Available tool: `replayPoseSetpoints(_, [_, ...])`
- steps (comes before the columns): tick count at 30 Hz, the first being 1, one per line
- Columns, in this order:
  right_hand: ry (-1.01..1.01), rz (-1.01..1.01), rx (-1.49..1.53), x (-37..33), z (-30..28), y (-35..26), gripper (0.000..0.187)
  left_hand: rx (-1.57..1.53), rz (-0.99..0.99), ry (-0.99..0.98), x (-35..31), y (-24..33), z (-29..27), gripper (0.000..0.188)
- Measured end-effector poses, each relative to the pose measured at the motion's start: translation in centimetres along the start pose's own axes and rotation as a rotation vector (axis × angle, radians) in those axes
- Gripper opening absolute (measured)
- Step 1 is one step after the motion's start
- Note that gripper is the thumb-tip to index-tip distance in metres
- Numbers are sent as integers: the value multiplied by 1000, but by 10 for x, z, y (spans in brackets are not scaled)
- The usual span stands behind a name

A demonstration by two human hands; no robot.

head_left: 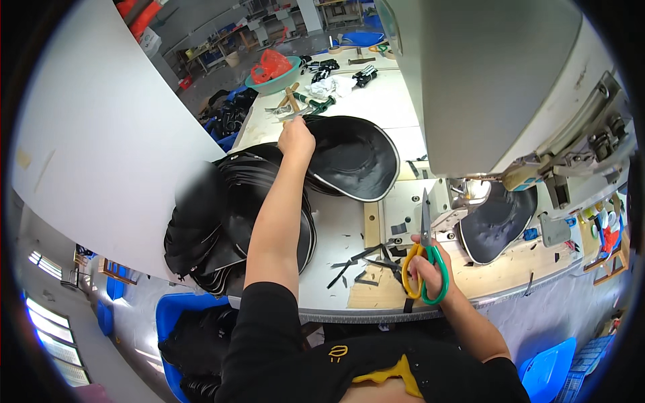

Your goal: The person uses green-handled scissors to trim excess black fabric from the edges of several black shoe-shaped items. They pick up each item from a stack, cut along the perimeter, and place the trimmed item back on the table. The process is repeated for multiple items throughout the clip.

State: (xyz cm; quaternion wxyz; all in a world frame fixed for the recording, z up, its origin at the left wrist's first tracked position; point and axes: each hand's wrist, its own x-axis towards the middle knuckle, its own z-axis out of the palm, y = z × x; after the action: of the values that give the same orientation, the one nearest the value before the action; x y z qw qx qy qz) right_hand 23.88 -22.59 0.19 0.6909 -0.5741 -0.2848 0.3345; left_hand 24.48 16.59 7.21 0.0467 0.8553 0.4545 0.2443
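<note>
My left hand (296, 138) reaches forward and grips the edge of a black oval padded piece with pale piping (353, 158), lying on top of a stack of similar black pieces (222, 221). My right hand (424, 269) holds scissors with yellow and green handles (424, 258), blades pointing away from me, over the table's front edge. Black trimmed strips (366, 258) lie just left of the scissors. Another black padded piece (497, 225) sits under the sewing machine head (484, 87) to the right.
A large grey sewing machine fills the upper right. At the far end of the white table (383, 101) stand a teal bowl with something red (272, 72), tools and white cloth. Blue bins (178, 316) with black pieces sit below at left; another blue bin (547, 369) at lower right.
</note>
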Motion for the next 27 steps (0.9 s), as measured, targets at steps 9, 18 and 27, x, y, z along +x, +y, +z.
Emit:
replayPoseSetpoints(9, [-27,47,10,4,3,-5,39,-164,43,-80,3,-16,-15,55])
replayPoseSetpoints(18, [12,-9,-3,4,8,0,40,-298,105,438,-106,-126,-105,24])
replayPoseSetpoints(27, [41,-98,47,3,5,11,41,-157,347,452,-136,-165,-87,22])
